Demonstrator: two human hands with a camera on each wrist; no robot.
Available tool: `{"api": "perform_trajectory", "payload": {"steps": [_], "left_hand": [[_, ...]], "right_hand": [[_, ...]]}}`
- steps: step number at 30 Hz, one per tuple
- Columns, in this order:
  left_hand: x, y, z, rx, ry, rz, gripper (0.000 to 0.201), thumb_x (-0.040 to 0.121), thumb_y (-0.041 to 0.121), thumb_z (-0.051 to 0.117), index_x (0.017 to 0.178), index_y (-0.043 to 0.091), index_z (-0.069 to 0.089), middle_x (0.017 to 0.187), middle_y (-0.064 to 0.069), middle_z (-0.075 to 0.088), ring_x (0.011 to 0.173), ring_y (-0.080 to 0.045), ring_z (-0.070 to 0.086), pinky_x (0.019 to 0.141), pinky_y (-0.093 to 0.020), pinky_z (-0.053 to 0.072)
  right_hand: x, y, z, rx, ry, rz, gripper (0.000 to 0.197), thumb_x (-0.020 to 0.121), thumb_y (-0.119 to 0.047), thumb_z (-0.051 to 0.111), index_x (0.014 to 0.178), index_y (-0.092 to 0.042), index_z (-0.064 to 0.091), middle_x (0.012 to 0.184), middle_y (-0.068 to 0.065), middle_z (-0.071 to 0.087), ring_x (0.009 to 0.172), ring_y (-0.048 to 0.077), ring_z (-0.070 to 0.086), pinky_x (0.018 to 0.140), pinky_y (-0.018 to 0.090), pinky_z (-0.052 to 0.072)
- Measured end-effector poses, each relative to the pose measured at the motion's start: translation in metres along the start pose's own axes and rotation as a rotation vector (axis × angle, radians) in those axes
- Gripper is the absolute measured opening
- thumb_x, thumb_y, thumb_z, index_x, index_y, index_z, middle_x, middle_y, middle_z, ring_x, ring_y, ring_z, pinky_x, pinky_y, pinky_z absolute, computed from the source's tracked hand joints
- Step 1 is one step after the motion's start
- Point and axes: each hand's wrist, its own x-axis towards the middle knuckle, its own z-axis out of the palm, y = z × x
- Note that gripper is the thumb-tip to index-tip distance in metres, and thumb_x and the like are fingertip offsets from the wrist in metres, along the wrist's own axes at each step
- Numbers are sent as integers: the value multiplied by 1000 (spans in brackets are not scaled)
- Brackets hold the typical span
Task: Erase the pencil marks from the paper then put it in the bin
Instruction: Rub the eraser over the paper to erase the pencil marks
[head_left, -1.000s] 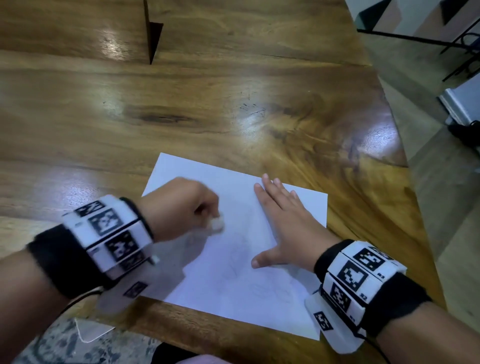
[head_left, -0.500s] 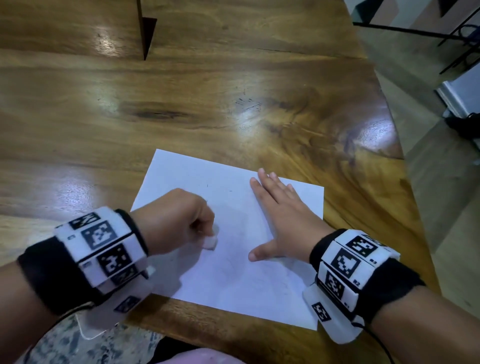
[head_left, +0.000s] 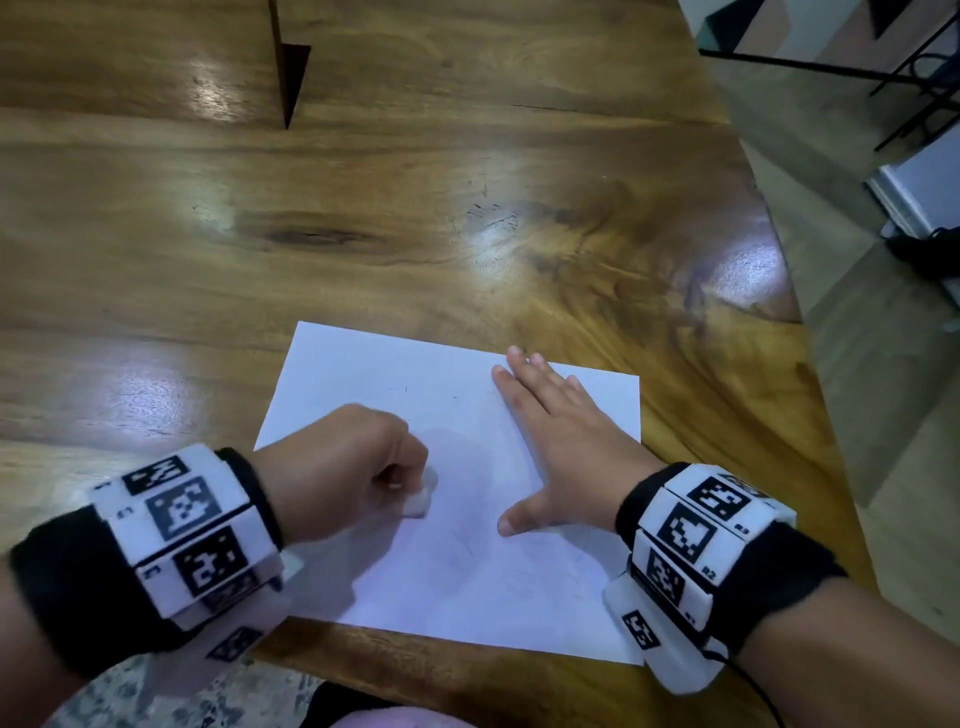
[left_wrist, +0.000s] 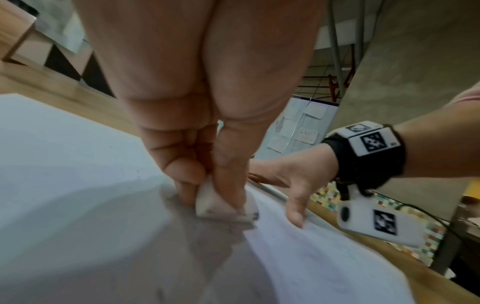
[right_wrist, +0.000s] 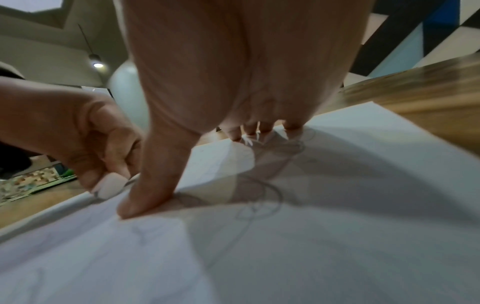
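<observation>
A white sheet of paper (head_left: 467, 545) lies near the front edge of the wooden table (head_left: 467, 218), with faint pencil lines (right_wrist: 270, 197) on it. My left hand (head_left: 353, 473) pinches a small white eraser (head_left: 418, 501) between thumb and fingers and presses it onto the paper's middle; the eraser (left_wrist: 221, 203) shows grey smudges on its edge. My right hand (head_left: 561, 447) lies flat on the sheet's right half with fingers straight and thumb spread out, holding the paper down. No bin is in view.
The table's right edge (head_left: 810, 364) runs diagonally, with bare floor (head_left: 883, 415) beyond it. A dark triangular gap (head_left: 291, 78) cuts into the tabletop at the far left. Black metal furniture legs (head_left: 914, 78) stand at the top right.
My left hand has rubbed the eraser back and forth over the middle of the sheet, ending slightly nearer me. The right hand has stayed flat on the paper.
</observation>
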Motion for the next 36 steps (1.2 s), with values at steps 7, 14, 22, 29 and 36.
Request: {"api": "perform_trajectory", "payload": {"steps": [7, 14, 22, 29, 36], "left_hand": [[61, 1, -26, 53, 212, -100, 7, 74, 14, 68, 71, 19, 63, 64, 5, 53, 64, -15, 46, 53, -7, 27], [8, 5, 1, -51, 170, -34, 25, 64, 42, 53, 61, 17, 55, 56, 4, 48, 57, -10, 43, 51, -6, 30], [7, 4, -6, 0, 117, -84, 11, 71, 27, 67, 69, 17, 65, 69, 2, 54, 64, -13, 49, 57, -9, 31], [44, 18, -23, 14, 152, -116, 8, 74, 20, 66, 81, 17, 65, 64, 9, 51, 67, -14, 47, 58, -15, 33], [39, 16, -13, 10, 124, -165, 35, 76, 19, 65, 51, 29, 43, 58, 11, 46, 59, -9, 43, 54, -21, 33]], "right_hand": [[1, -1, 0, -15, -3, 9, 131, 65, -57, 76, 148, -19, -19, 152, -6, -34, 140, 9, -29, 114, 28, -16], [2, 0, 1, 5, -14, 4, 130, 66, -57, 75, 148, -20, -20, 151, -6, -36, 139, 8, -31, 115, 28, -16], [2, 1, -1, 29, 4, 33, 129, 67, -59, 73, 148, -18, -19, 152, -4, -33, 140, 12, -29, 116, 30, -15], [3, 0, 0, 60, 22, 29, 132, 64, -59, 75, 149, -18, -17, 153, -5, -32, 141, 11, -28, 113, 29, -16], [3, 0, -2, 149, 34, 98, 140, 59, -52, 82, 148, -11, -17, 153, -3, -32, 141, 11, -27, 115, 24, -11]]}}
